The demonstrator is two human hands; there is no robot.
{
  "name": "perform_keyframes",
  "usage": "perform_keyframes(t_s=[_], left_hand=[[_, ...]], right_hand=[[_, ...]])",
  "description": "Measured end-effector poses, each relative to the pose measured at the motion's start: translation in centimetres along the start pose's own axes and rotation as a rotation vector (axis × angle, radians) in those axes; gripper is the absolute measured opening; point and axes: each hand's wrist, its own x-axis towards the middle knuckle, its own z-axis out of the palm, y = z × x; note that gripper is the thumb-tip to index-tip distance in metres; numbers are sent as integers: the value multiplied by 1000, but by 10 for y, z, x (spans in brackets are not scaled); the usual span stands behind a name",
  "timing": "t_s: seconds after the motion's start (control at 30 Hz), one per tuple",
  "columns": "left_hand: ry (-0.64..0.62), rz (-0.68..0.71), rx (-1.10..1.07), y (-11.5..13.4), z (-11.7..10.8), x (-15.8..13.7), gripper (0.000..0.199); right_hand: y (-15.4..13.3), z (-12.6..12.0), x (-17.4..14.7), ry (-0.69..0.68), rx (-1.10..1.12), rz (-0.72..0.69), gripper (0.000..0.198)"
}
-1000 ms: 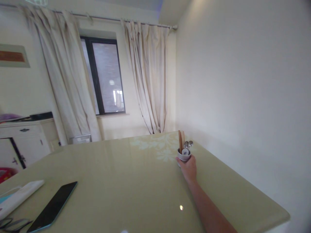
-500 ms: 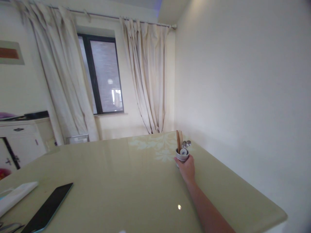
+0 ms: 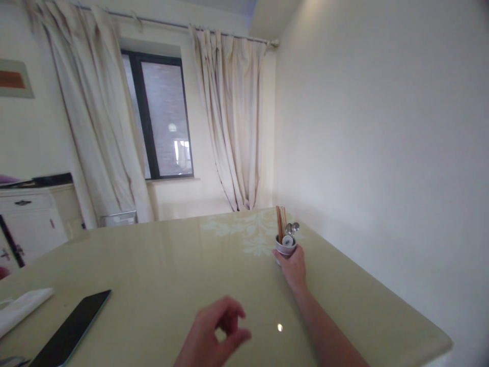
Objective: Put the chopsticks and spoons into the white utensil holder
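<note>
At the far right of the table, my right hand [image 3: 293,265] is wrapped round a small whitish cup [image 3: 286,248]. Standing in that cup are wooden chopsticks [image 3: 280,223], a couple of metal spoons [image 3: 292,228] and a white round-ended piece [image 3: 288,240] whose kind I cannot make out. Whether the cup's base touches the tabletop is hidden behind my fingers. My left hand [image 3: 217,326] hovers over the near middle of the table, its fingers curved and apart from the thumb, holding nothing.
The glossy pale-green table [image 3: 160,265] has a leaf pattern at its far side. On its left lie a black flat device [image 3: 72,326] and a white object [image 3: 23,308]. A wall [image 3: 382,153] borders its right edge. Curtains [image 3: 237,122] and a window [image 3: 166,117] are behind.
My left hand has come into view from the bottom edge, over the table. My right hand keeps its grip on the cup in nearly the same place.
</note>
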Motion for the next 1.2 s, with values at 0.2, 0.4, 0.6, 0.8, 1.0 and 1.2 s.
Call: perform_keyframes(t_s=[0.2, 0.4, 0.6, 0.8, 1.0, 1.2], left_hand=[[382, -88, -130, -24, -11, 103, 32], [493, -119, -238, -76, -17, 102, 51], [547, -194, -221, -70, -21, 100, 66], [541, -132, -32, -53, -17, 95, 73], [504, -131, 88, -52, -14, 94, 59], [484, -124, 32, -56, -11, 95, 55]], right_hand=[[2, 0, 1, -3, -9, -11, 67], [1, 3, 2, -18, -12, 5, 67], [-12, 4, -1, 2, -72, 12, 72], [-15, -1, 0, 21, -2, -45, 74], [-18, -1, -3, -7, 106, -118, 76], [-27, -2, -7, -132, 158, -116, 68]])
